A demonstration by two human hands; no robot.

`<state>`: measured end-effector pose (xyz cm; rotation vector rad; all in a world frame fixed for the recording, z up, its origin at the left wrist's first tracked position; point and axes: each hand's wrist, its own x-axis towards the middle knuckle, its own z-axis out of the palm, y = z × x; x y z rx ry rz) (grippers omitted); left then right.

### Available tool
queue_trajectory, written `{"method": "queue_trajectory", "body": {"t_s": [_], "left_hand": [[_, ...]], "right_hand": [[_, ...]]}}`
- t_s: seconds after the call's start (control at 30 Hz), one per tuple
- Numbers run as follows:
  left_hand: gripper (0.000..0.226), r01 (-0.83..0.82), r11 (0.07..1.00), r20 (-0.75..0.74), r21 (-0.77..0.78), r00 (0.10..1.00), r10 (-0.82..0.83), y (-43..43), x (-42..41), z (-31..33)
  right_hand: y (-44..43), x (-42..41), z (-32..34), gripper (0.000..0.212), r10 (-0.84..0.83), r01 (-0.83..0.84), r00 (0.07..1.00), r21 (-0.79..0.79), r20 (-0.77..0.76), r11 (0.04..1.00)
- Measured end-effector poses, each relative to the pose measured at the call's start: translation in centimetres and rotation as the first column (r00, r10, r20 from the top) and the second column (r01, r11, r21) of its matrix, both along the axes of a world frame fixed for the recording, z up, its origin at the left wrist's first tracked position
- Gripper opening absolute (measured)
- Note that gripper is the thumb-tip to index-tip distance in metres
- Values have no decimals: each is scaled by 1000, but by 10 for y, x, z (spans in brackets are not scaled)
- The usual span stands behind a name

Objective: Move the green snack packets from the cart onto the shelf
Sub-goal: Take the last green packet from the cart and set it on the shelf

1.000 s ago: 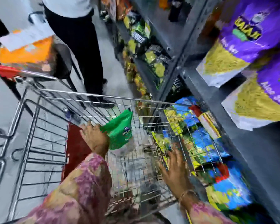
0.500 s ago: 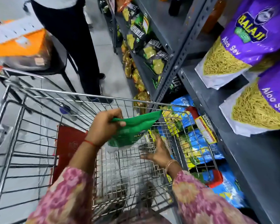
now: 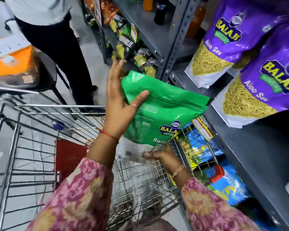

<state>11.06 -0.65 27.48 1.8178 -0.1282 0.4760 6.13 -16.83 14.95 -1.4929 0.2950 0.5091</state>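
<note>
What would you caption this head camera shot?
Both hands, left and right, lift a green snack packet from the cart toward the shelf.

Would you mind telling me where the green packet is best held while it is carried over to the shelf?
Probably at its two ends, as now. The green packet is a flat, floppy pouch, tilted, top seal toward the shelf. The left hand comes from the cart side with the thumb across its face; the right hand supports the pale bottom edge from below. This likely limits sagging.
</note>
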Motion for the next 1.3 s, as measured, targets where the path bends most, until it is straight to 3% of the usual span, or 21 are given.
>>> {"method": "queue_trajectory", "body": {"t_s": [0.07,0.13,0.23,0.33,0.4,0.5,0.67,0.77,0.83,0.9,1.0,1.07,1.13,1.23,1.3], "left_hand": [[76,68,982,-107,-174,990,-88,-17,-13,-19],[66,102,991,-154,-84,981,-114,-28,-28,-41],[65,108,993,-164,40,981,-100,-41,-45,-64],[63,150,989,-128,4,981,-148,-63,-57,-63],[64,165,986,-88,8,983,-164,-85,-68,-56],[77,187,982,-68,-3,980,-186,-120,-87,-47],[52,288,941,-128,-178,941,-312,-191,-151,-46],[71,318,933,-101,-168,936,-338,-240,-212,-51],[91,351,922,-96,-164,924,-369,-266,-258,-57],[91,433,885,-28,-174,896,-444,-292,-306,-59],[76,590,807,36,-29,807,-590,-323,-362,-62],[67,685,724,72,83,721,-689,-348,-389,-61],[68,811,585,2,27,585,-811,-375,-407,-54],[77,893,429,-68,136,440,-895,-418,-425,-47],[76,949,286,-161,131,305,-939,-454,-428,-37]], "right_hand": [[-3,-11,3,41,-46,45,998,34,36,998],[-9,-23,9,45,-125,121,991,81,49,989],[-28,-43,21,30,-268,256,959,128,91,958],[-50,-64,42,32,-323,307,929,112,182,945],[-67,-83,57,48,-374,359,900,108,223,927],[-93,-115,71,54,-423,415,859,93,287,905],[-152,-196,86,46,-524,546,778,39,346,837],[-197,-263,91,41,-538,579,750,10,384,815],[-224,-309,91,49,-554,604,735,-6,390,797],[-250,-358,86,59,-582,644,713,-36,391,765],[-280,-426,77,53,-650,711,660,-34,376,702],[-298,-469,77,50,-722,790,566,-11,399,613],[-318,-503,81,49,-778,855,469,7,419,519],[-348,-536,87,51,-807,921,349,-13,477,390],[-370,-546,91,59,-823,952,272,-13,499,307]]}}
